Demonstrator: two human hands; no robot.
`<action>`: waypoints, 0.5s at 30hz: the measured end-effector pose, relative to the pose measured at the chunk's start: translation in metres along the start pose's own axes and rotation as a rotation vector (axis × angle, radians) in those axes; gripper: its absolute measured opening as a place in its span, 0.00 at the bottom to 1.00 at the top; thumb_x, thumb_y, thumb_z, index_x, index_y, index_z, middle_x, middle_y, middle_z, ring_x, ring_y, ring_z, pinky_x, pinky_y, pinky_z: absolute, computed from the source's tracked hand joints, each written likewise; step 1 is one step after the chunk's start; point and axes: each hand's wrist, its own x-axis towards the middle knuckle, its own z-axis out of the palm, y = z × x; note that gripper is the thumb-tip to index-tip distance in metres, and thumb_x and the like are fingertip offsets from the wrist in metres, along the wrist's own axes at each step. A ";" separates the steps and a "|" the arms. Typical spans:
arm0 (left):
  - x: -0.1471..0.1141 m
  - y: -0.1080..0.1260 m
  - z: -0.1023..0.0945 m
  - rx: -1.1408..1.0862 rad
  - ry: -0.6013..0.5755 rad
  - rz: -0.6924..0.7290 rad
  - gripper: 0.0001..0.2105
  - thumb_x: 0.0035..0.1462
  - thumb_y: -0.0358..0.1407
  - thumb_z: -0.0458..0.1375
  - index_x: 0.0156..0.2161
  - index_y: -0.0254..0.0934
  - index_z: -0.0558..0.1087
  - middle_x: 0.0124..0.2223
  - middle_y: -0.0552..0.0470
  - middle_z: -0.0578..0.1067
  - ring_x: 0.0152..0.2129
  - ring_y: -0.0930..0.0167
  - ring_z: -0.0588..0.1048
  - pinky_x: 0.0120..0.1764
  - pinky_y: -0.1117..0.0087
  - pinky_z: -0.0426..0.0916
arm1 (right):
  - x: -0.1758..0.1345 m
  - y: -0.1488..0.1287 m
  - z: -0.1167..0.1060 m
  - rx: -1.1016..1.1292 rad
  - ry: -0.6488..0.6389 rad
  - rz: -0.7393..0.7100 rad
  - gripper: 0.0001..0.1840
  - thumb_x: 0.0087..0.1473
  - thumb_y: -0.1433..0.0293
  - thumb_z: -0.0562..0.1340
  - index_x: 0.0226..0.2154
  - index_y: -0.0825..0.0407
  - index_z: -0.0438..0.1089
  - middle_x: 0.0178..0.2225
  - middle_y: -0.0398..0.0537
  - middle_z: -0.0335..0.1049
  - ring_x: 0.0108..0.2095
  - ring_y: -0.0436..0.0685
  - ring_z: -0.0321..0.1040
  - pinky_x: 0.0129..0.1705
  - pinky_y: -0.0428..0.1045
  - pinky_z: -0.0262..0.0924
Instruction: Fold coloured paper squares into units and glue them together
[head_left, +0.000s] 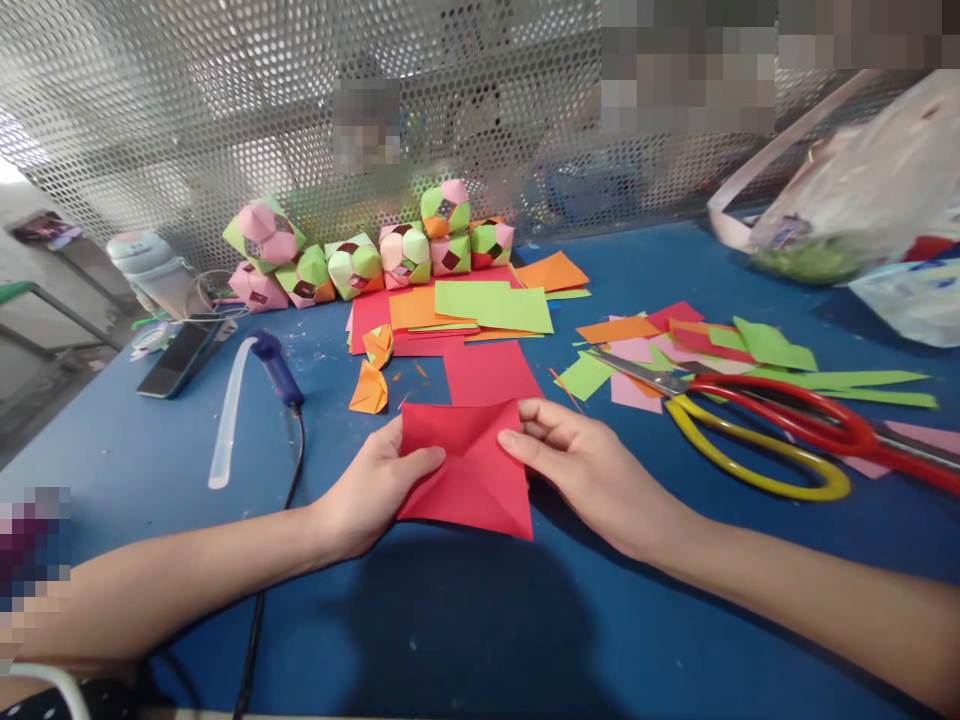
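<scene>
A square of red paper (pixel 472 490) with crease lines is held above the blue table. My left hand (pixel 367 490) grips its left edge, thumb on top and the other fingers underneath. On the opposite side, my right hand (pixel 585 460) pinches the upper right edge between thumb and fingers. Just beyond the held square lies another red sheet (pixel 491 370). Two small folded orange pieces (pixel 369 388) sit behind my left hand, and a stack of green, orange and red paper (pixel 495 305) is further back.
Large scissors (pixel 757 480) with red and yellow handles lie right, beside paper scraps (pixel 637 350). Folded paper balls (pixel 356 265) line the mesh partition (pixel 285 110). A glue gun (pixel 277 365), glue stick (pixel 229 420), phone (pixel 180 358) and bottle (pixel 150 265) are left. Plastic bags (pixel 862 190) stand right.
</scene>
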 end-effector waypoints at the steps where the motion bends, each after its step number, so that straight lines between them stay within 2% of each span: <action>1: 0.000 0.000 0.000 0.017 0.003 0.002 0.17 0.53 0.29 0.56 0.49 0.35 0.68 0.45 0.46 0.76 0.40 0.65 0.75 0.42 0.66 0.69 | 0.000 0.000 0.000 -0.006 -0.010 -0.002 0.08 0.55 0.62 0.59 0.32 0.50 0.65 0.27 0.41 0.67 0.29 0.50 0.66 0.34 0.46 0.64; 6: -0.002 0.001 0.001 0.123 0.037 0.005 0.17 0.51 0.28 0.58 0.48 0.35 0.68 0.43 0.46 0.77 0.36 0.65 0.76 0.40 0.66 0.70 | -0.003 0.000 0.001 -0.049 -0.046 0.022 0.09 0.54 0.62 0.59 0.33 0.51 0.65 0.24 0.41 0.65 0.29 0.52 0.67 0.33 0.49 0.65; 10: -0.002 0.000 0.001 0.175 0.060 0.022 0.11 0.51 0.29 0.59 0.42 0.34 0.70 0.41 0.48 0.77 0.34 0.67 0.76 0.39 0.69 0.70 | -0.005 0.001 0.003 -0.120 -0.045 -0.017 0.10 0.53 0.62 0.60 0.35 0.51 0.67 0.31 0.44 0.70 0.35 0.56 0.69 0.36 0.50 0.66; 12: -0.001 -0.001 0.001 0.152 0.054 0.031 0.08 0.52 0.30 0.58 0.40 0.34 0.71 0.41 0.48 0.77 0.34 0.68 0.76 0.39 0.69 0.70 | -0.006 0.000 0.004 -0.186 -0.034 -0.049 0.09 0.53 0.63 0.60 0.35 0.51 0.68 0.34 0.45 0.72 0.35 0.55 0.70 0.36 0.49 0.67; 15: -0.001 -0.004 0.001 0.072 0.012 0.037 0.09 0.53 0.31 0.58 0.41 0.35 0.71 0.42 0.48 0.77 0.36 0.66 0.76 0.41 0.66 0.69 | -0.009 -0.003 0.007 -0.292 -0.005 -0.099 0.09 0.53 0.63 0.59 0.36 0.50 0.69 0.36 0.45 0.73 0.34 0.55 0.70 0.34 0.48 0.67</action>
